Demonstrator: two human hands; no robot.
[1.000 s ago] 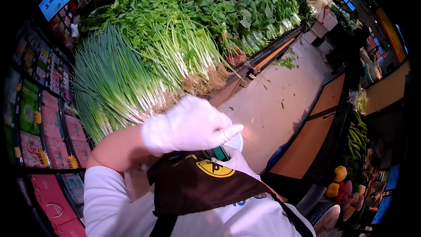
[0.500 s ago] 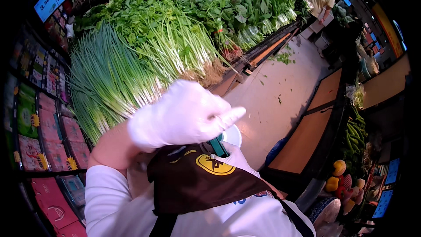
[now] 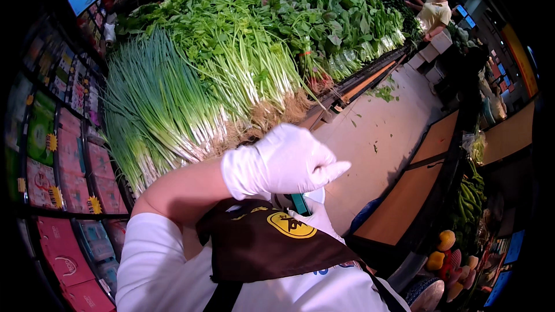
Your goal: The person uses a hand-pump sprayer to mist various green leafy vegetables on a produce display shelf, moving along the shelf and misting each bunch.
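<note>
My left hand point(image 3: 286, 162), in a white glove, is raised in front of my chest, over the lower edge of the vegetable display. Its fingers are curled closed and the thumb side points right; anything inside them is hidden. Just below and behind it, partly covered, my gloved right hand point(image 3: 319, 219) grips a dark green tool point(image 3: 299, 204) with a narrow body. A pale round part point(image 3: 316, 195) shows beside the tool, though its kind is unclear. Beyond my left hand lie scallions point(image 3: 167, 98), their white root ends toward me.
Leafy greens point(image 3: 341, 23) and celery-like bunches point(image 3: 237, 52) fill the display. Packaged goods point(image 3: 72, 167) line shelves at left. An aisle floor point(image 3: 370, 138) with scattered leaves runs to the right, beside a brown-panelled stand point(image 3: 404, 196). Far off, a person in a pale yellow top point(image 3: 435, 16) stands by boxes.
My left hand has moved right and slightly down, still curled. The view has shifted a little, and my right hand still grips the green tool, now more covered.
</note>
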